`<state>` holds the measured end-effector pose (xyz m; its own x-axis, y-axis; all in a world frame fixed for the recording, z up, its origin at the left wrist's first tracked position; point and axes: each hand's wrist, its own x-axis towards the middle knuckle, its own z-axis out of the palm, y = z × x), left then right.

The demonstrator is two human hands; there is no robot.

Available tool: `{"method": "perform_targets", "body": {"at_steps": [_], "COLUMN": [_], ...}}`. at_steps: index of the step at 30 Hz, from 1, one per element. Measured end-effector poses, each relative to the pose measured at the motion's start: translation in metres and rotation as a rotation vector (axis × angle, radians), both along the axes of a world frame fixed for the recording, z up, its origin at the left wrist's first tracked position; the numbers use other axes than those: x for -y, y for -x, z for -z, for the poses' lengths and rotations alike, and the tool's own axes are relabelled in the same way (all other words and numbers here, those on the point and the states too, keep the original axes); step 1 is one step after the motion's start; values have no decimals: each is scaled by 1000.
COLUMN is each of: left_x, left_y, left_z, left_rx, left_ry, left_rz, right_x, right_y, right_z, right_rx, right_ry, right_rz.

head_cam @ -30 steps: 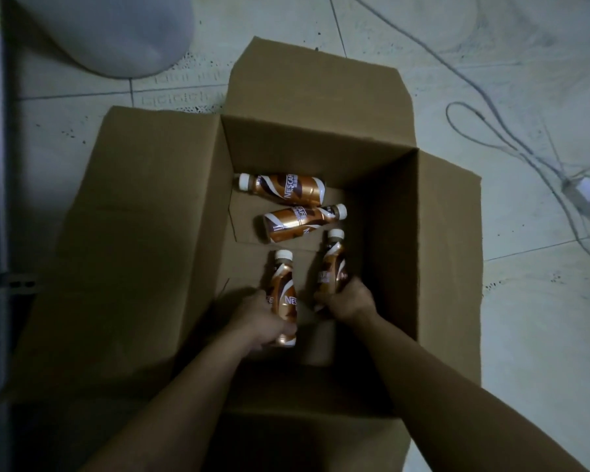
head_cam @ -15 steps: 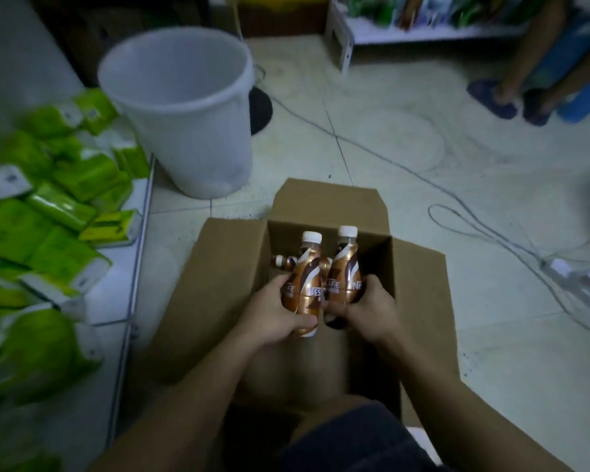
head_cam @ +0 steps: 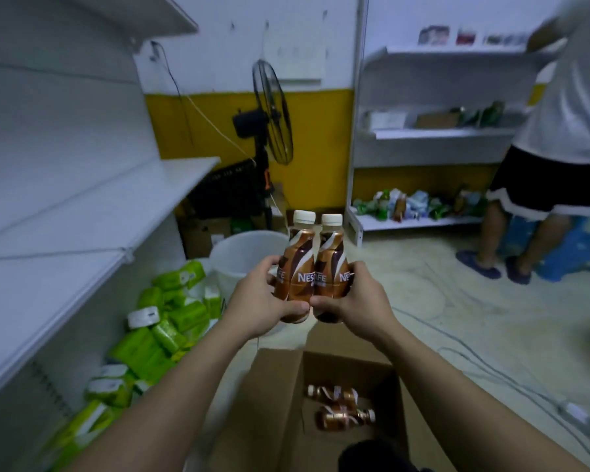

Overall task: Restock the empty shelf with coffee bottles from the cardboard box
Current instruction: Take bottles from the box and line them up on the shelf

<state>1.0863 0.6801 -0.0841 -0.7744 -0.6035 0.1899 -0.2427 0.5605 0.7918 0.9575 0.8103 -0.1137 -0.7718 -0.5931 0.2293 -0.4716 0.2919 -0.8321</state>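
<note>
coffee bottles: 2 upright in hands (head_cam: 309, 267), 2 lying in cardboard box (head_cam: 341, 407).

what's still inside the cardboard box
Two coffee bottles lie on their sides on the floor of the cardboard box. The near part of the box is hidden behind the arms and a dark shape at the bottom edge, so more could be there.

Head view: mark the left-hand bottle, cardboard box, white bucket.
left-hand bottle (head_cam: 295, 267), head view, on its brown label
cardboard box (head_cam: 273, 396), head view, on its left wall
white bucket (head_cam: 242, 253), head view, on its inner wall
</note>
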Motion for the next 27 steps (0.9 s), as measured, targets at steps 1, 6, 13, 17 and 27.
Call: {"method": "perform_targets", "body": {"at_steps": [1,6,13,17,27], "left_x": [0,9,34,42,44], "left_y": [-10,-70,-198,-281,-403], "left_z": [-16,-90,-152,-153,-114], "left_rx": [-22,-138,-139,-102,39], "left_ry": [33,136,271,257,216], "left_rz": [-14,-86,-393,-574,-847], "right_x": [1,22,89,132,192], "right_y": [-9,-58,-159,-233,-358], "right_z": [-17,-91,-152,-151,-111], "right_rx": [-16,-109,-181,-119,-52], "right_ry": [23,152,339,324,177], "right_rz": [-14,-121,-426,-614,-888]}}
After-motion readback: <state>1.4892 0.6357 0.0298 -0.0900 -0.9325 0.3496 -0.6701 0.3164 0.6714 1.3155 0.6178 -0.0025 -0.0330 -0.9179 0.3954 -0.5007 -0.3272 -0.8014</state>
